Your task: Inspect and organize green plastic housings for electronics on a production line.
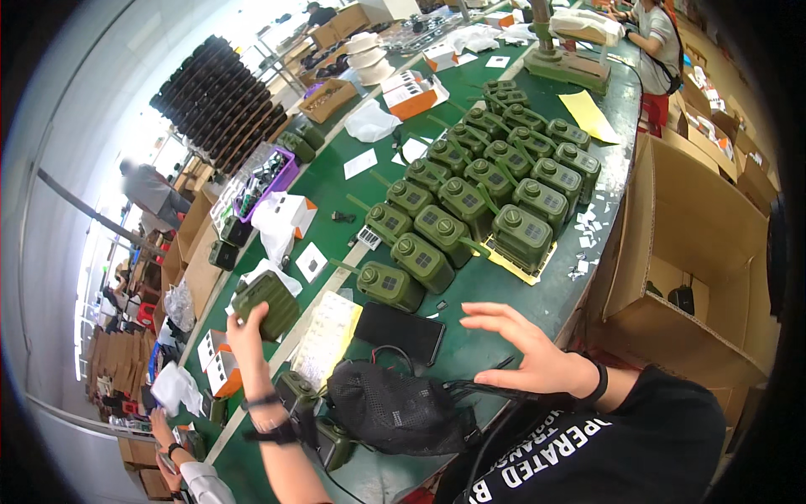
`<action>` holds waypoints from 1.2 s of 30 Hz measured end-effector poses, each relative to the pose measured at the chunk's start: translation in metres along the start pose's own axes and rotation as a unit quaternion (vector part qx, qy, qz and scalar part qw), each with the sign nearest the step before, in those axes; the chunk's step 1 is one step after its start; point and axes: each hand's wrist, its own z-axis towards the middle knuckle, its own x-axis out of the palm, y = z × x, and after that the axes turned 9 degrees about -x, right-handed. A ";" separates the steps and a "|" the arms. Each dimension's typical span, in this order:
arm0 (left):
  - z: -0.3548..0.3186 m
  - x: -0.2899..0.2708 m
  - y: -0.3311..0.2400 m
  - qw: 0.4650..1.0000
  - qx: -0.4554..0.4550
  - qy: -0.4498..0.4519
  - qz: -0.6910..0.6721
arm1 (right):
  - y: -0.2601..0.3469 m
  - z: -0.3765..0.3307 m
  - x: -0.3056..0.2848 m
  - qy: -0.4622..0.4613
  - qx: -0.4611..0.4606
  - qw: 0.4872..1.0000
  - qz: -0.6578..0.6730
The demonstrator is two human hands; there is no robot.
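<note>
Left hand [245,326] is clamped round an olive-green ribbed device [267,304], lifted just left of the black smartphone [400,332] lying on the green bench [520,319]. Right hand [529,349] hovers flat with fingers spread and holds nothing, just right of that phone. Beyond the phone stand rows of green radio-like units [478,193]; nearer than it sits a black mesh pouch [395,407].

Surface [336,181]: radios [470,202] in rows at centre, reaching back toward the press [554,55] at the far end. Phone [400,332] in front of the nearest radio, booklet [326,336] to its left. Mesh pouch [395,410] before the phone. Open carton [688,252] off the right edge. Trays [222,97] stacked at far left.
</note>
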 end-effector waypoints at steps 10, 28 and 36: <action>0.159 0.077 0.098 0.992 -0.015 0.067 0.101 | -0.020 -0.024 -0.016 0.085 0.079 0.993 -0.037; -0.013 -0.087 0.118 0.887 0.037 0.258 0.380 | -0.023 -0.002 -0.025 0.058 0.057 0.996 -0.028; -0.136 -0.040 0.041 0.971 0.083 0.101 -0.201 | 0.028 0.029 0.021 0.059 -0.080 0.995 0.009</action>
